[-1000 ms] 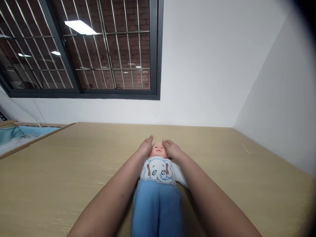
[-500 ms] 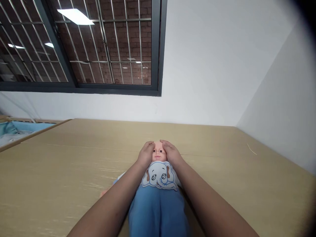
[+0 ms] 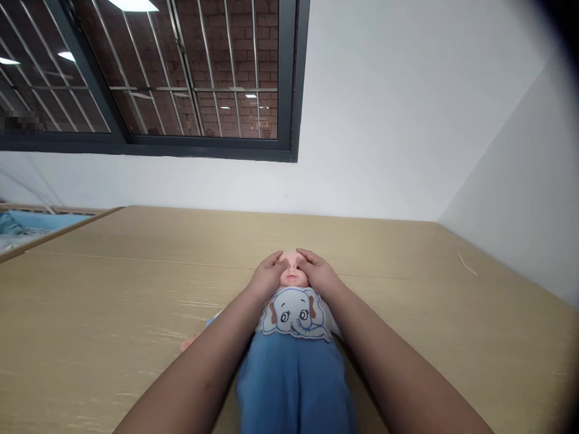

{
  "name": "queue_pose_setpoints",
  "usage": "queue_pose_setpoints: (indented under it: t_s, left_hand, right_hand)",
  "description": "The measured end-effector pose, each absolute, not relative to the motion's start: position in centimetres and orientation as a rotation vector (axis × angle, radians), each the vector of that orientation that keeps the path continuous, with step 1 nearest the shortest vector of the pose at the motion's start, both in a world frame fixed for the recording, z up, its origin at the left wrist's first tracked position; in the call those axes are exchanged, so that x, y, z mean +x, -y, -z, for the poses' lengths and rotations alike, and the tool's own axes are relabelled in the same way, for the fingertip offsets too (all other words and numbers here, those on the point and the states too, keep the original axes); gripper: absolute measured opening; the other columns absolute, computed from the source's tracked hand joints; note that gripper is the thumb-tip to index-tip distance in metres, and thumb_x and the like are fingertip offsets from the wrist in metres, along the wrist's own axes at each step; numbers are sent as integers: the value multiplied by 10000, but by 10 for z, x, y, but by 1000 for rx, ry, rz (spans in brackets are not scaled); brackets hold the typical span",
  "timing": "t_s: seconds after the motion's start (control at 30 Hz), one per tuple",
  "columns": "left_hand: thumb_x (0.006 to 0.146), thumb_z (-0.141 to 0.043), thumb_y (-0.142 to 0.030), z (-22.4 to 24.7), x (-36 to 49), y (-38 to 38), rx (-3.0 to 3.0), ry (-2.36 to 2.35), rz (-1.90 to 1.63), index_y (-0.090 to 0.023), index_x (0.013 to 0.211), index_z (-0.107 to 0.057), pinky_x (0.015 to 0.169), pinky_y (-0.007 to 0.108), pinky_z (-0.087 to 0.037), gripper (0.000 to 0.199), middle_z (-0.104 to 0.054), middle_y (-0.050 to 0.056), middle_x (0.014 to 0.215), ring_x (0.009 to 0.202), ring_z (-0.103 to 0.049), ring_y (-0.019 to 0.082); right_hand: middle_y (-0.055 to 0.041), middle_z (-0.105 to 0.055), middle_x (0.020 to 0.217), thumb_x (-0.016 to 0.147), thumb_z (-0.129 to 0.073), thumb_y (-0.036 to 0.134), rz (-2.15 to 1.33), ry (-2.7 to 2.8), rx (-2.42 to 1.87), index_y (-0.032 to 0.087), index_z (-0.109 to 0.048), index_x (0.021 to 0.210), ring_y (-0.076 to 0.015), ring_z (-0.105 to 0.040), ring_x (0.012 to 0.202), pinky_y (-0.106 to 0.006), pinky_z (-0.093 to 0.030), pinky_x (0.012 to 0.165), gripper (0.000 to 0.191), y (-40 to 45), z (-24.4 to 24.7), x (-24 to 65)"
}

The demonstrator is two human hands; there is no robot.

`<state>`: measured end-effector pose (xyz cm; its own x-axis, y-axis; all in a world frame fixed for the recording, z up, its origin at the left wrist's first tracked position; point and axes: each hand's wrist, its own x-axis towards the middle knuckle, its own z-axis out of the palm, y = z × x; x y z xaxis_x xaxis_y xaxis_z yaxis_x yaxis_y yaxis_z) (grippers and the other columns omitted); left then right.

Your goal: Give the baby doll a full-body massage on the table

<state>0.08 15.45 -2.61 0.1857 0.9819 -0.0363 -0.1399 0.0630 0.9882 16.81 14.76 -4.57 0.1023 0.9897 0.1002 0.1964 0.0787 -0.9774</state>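
A baby doll lies on its back on a tan covered surface, its head away from me. It wears a white top with a blue-outlined elephant and blue trousers. My left hand is cupped round one side of the doll's head, the thumb over an eye. On the other side, my right hand cups the head, its thumb at the other eye. The doll's forehead, nose and mouth show between my hands. One small doll hand pokes out past my left forearm; the other is hidden.
Behind the surface rises a white wall with a dark-framed barred window at upper left. A wooden-edged crib-like box with light blue cloth stands at far left. A thin pale strip lies at right.
My thumbs have moved inward from the sides of the doll's face onto its eyes. The camera view has tilted slightly down.
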Motion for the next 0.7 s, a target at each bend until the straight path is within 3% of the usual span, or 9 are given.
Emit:
queue_pose_setpoints:
  t_s: [0.17, 0.37, 0.57, 0.7]
  left_hand:
    - [814, -658, -188, 28, -4, -157, 954, -916, -1076, -147, 1239, -650, 963, 377, -539, 427, -688, 137, 1242, 1113, -667, 269]
    - [790, -668, -194, 30, -6, -158, 894, -835, -1059, -148, 1179, -667, 927, 380, -548, 392, -688, 145, 1217, 1061, -681, 266]
    - [738, -784, -308, 22, -3, -152, 1102, -915, -1052, -140, 1186, -629, 842, 333, -546, 503, -704, 127, 1098, 949, -693, 242]
    - [734, -791, -330, 21, -3, -151, 1143, -989, -1048, -150, 1220, -606, 793, 321, -546, 550, -701, 121, 1097, 922, -695, 237]
  right_hand:
    - [-47, -604, 1397, 887, -576, 391, -1051, 1299, -1247, 248, -598, 1369, -243, -571, 1266, -420, -449, 1088, 504, -144, 46, 174]
    - [-38, -608, 1392, 846, -592, 323, -1255, 1207, -1200, 259, -542, 1423, -246, -631, 1162, -411, -523, 987, 583, -135, 40, 177]
    - [-78, -649, 1298, 793, -719, 482, -962, 1332, -1317, 219, -598, 1312, -261, -587, 1219, -409, -443, 1070, 594, -141, 40, 170]
    - [-89, -669, 1223, 726, -779, 544, -916, 1328, -1365, 207, -621, 1234, -272, -613, 1153, -418, -461, 1025, 630, -140, 37, 168]
